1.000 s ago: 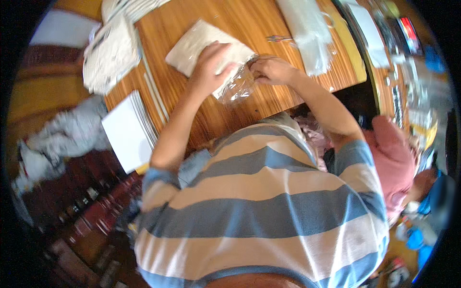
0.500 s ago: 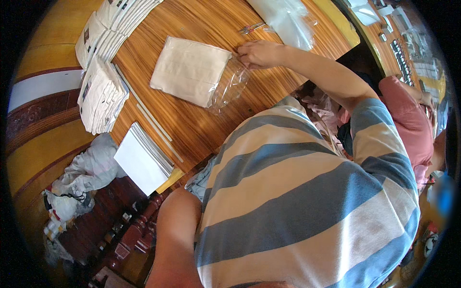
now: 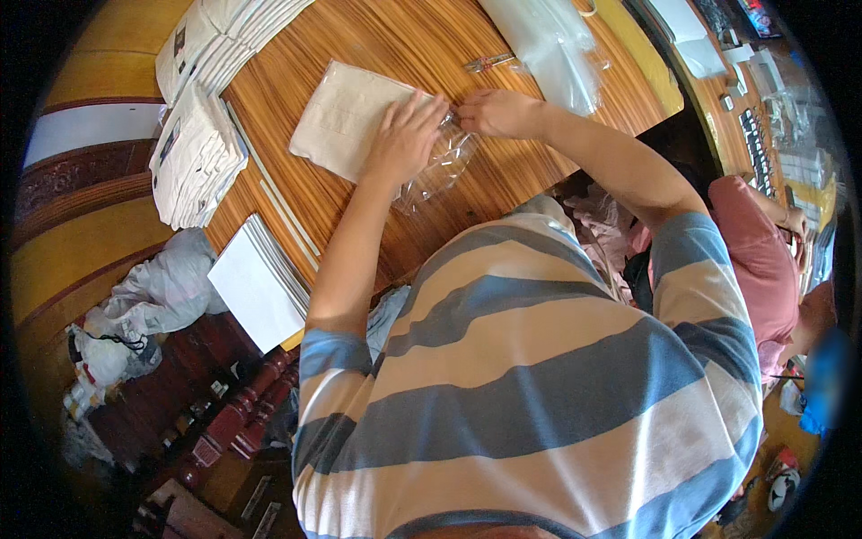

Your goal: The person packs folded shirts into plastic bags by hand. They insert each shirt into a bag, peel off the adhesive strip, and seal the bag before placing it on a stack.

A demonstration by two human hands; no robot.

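Note:
A folded beige cloth (image 3: 346, 126) lies on the wooden table (image 3: 431, 45), partly inside a clear plastic bag (image 3: 440, 166). My left hand (image 3: 404, 135) lies flat on the cloth at the bag's mouth, fingers spread. My right hand (image 3: 498, 112) pinches the bag's edge just to the right of the cloth. Both forearms come up from my striped shirt.
Stacks of folded white cloths (image 3: 193, 157) sit at the table's left edge, with a pile of white cards (image 3: 256, 283) nearer me. Clear bags (image 3: 548, 45) lie at the far right. A small pen-like item (image 3: 489, 63) rests beyond my hands. A person in a pink top (image 3: 763, 260) is at right.
My left hand, out of view half a second ago, has come back onto the cloth. My right hand stays at the bag's edge. The view has shifted slightly.

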